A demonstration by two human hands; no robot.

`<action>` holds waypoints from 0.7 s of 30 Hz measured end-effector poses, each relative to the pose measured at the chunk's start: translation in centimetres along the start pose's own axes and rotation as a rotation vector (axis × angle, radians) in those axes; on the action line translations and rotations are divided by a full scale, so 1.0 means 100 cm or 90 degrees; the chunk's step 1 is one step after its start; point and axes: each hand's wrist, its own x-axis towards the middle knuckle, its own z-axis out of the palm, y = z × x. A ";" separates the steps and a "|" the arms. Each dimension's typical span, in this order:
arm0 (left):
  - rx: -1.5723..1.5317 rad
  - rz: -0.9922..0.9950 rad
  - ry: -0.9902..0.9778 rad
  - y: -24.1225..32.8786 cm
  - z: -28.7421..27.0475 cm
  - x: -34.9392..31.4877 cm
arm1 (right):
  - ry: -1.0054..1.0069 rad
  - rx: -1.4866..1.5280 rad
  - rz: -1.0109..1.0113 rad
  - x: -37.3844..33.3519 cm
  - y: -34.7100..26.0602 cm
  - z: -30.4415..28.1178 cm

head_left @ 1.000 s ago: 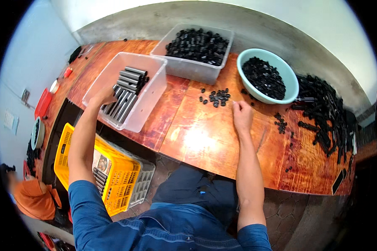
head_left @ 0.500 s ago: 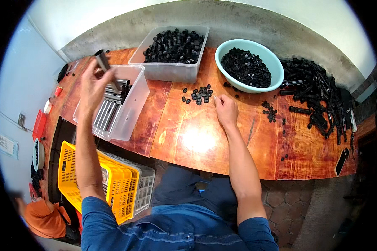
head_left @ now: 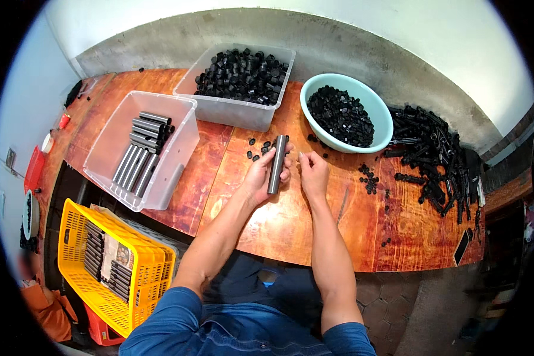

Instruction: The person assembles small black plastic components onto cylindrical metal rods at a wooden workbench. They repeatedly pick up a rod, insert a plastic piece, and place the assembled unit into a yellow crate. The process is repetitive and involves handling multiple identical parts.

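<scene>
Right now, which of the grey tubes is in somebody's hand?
The grey tube gripped by the left hand. It alone is held: the other grey tubes lie inside the clear bin, and similar-looking pieces in the yellow crate.

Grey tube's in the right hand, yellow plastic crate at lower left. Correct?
Wrong hand: the head view shows the left hand holding the grey tube. The yellow plastic crate is indeed at lower left.

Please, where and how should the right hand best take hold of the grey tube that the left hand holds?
Probably take the grey tube around its far end, coming from the right: this straight, round end sticks out beyond the left hand, and the right hand is on that side.
</scene>
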 end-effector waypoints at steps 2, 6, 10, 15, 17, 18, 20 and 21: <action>-0.030 -0.033 -0.029 0.001 -0.008 0.000 | -0.015 -0.010 0.014 0.001 0.002 0.000; -0.055 -0.063 -0.045 0.001 -0.011 0.002 | -0.010 0.032 0.023 0.000 0.004 0.002; -0.063 -0.031 -0.045 0.004 -0.008 0.002 | -0.024 -0.017 0.015 0.000 0.001 0.003; -0.028 0.040 -0.011 0.005 -0.013 0.007 | -0.012 -0.032 -0.030 0.001 0.008 0.005; -0.026 0.040 -0.031 0.006 -0.018 0.010 | 0.005 0.004 -0.012 -0.001 0.005 0.005; -0.031 0.031 -0.025 0.006 -0.017 0.010 | 0.028 -0.016 -0.026 -0.003 0.003 0.004; -0.051 0.028 -0.014 0.005 -0.011 0.011 | 0.067 -0.030 -0.068 -0.008 0.006 0.002; -0.051 0.025 -0.024 0.005 -0.010 0.013 | 0.105 -0.057 -0.157 -0.010 0.005 0.002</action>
